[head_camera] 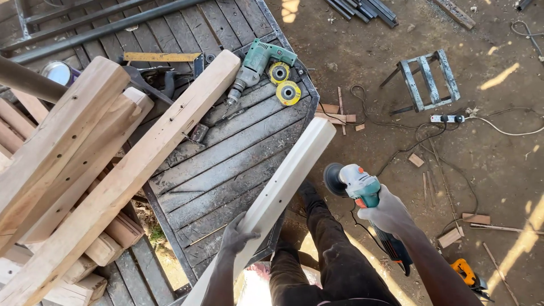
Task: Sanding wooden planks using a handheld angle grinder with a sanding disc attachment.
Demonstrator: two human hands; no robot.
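Both your hands are busy: your left hand (238, 235) is curled over the upper edge of a pale wooden beam (283, 184), fingers wrapped down its near face in a closed grip, while your right hand (388, 214) is clenched tight around the body of a teal and grey angle grinder (362, 190). That grinder's dark disc (333, 179) faces the beam and sits just beside its right edge, near the upper half of the wood; whether the disc actually touches it you cannot tell from this view. Between your two hands the beam runs diagonally, its far end resting on the corner of the dark slatted metal table (226, 170), its near end dropping out of view by your legs. A row of small holes runs along the beam's lit face.

Further up the table lies a green electric drill (258, 62), with two yellow-centred grinding discs (284, 84) just beside it. To your left a stack of raw timber posts (85, 164) leans across the table's edge, well apart from your left hand. On the dirt floor to your right stand a small metal frame (426, 79), a white power strip (446, 119) with cables trailing from it, and an orange tool (466, 273) close to your right forearm
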